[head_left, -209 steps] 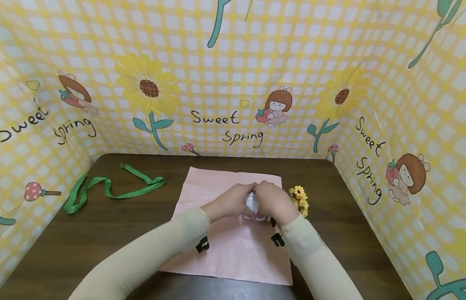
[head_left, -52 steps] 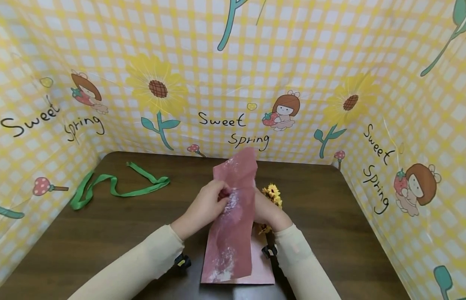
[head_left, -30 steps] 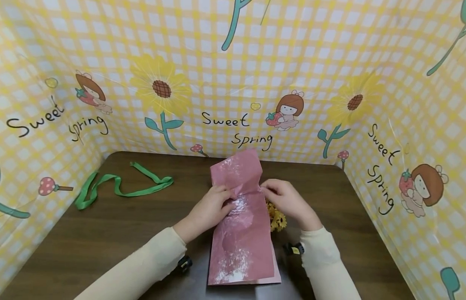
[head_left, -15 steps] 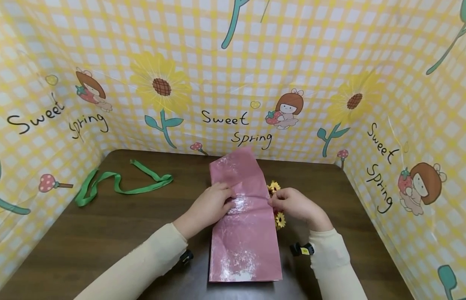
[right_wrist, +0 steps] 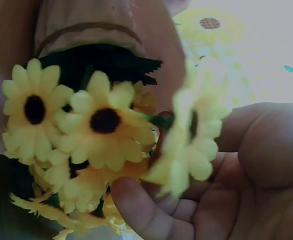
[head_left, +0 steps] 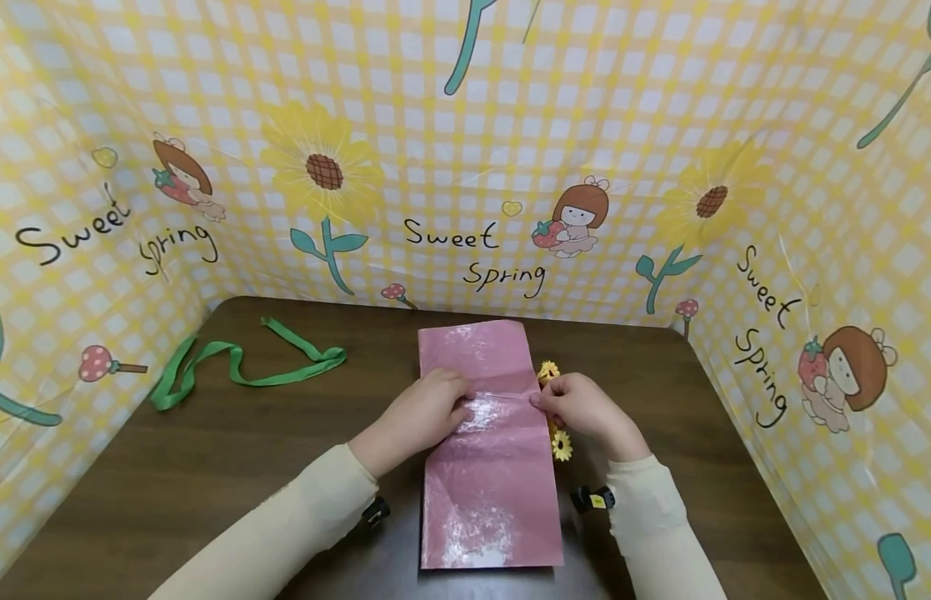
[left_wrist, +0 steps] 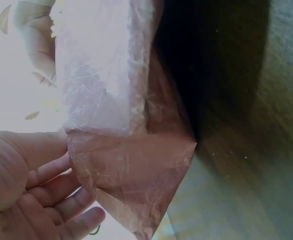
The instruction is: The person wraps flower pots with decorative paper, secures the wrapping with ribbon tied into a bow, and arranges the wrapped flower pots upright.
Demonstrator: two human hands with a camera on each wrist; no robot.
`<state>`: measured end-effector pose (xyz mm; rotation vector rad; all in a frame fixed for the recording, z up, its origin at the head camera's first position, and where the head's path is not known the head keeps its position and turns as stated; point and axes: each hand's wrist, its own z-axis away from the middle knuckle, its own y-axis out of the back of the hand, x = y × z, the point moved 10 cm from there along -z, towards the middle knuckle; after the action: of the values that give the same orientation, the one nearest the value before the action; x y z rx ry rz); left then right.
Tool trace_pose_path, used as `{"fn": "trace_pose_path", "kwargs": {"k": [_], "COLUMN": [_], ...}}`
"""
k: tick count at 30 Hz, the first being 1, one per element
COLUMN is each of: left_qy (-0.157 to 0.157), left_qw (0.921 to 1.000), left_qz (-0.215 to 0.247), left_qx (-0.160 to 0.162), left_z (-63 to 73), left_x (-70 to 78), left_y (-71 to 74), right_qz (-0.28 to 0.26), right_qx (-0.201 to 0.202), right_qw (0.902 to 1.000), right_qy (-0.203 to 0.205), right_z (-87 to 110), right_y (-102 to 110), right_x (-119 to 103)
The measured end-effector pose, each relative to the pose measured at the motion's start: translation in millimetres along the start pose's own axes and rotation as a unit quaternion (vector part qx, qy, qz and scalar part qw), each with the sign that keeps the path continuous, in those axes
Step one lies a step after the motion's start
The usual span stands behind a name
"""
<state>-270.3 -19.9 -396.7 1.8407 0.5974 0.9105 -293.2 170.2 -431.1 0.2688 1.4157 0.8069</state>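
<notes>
A sheet of pink wrapping paper (head_left: 495, 492), folded over into a long narrow shape with a crease across it, lies in front of me in the head view. My left hand (head_left: 427, 408) rests on its left side, fingers laid over the upper face near the crease. With thumb and forefinger my right hand (head_left: 585, 408) pinches the right edge. Yellow artificial sunflowers (head_left: 561, 446) stick out from under that edge, beside the right hand. Up close in the right wrist view, the flower heads (right_wrist: 105, 121) hide the fingertips, and a brown cord (right_wrist: 89, 27) circles the pale wrapping above them.
A green ribbon (head_left: 247, 371) lies loosely curled at the back left of the dark wooden table (head_left: 210, 467). Yellow checked cloth (head_left: 465, 150) with printed flowers and lettering walls the table at the back and both sides.
The paper was spread wide with both hands over a white object; it is now folded over. Its raised far end has come down. The right hand moved from behind the paper to its right edge.
</notes>
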Motion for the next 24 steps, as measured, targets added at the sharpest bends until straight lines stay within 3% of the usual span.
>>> {"fn": "trace_pose_path", "kwargs": {"k": [3, 7, 15, 19, 24], "left_qy": [0.007, 0.015, 0.025, 0.044, 0.063], "left_qw": [1.0000, 0.9999, 0.9996, 0.9987, 0.9969], "left_qz": [-0.002, 0.005, -0.003, -0.008, -0.011], "left_qx": [-0.003, -0.003, 0.015, 0.026, 0.046], "left_z": [0.0, 1.0, -0.6, -1.4, -0.4], "left_x": [0.1, -0.7, -2.0, -4.1, -0.3], "left_y": [-0.3, -0.5, 2.7, 2.9, 3.7], "right_qz": [0.014, 0.045, 0.089, 0.086, 0.087], "right_qx": [0.014, 0.054, 0.109, 0.118, 0.094], "right_qw": [0.9998, 0.9975, 0.9886, 0.9856, 0.9797], "right_qy": [-0.009, -0.006, 0.053, 0.086, 0.154], "right_z": [-0.3, 7.7, 53.6, 72.8, 80.7], "right_y": [3.4, 24.0, 68.3, 66.8, 42.3], "right_x": [2.1, -2.4, -43.9, -68.3, -97.9]}}
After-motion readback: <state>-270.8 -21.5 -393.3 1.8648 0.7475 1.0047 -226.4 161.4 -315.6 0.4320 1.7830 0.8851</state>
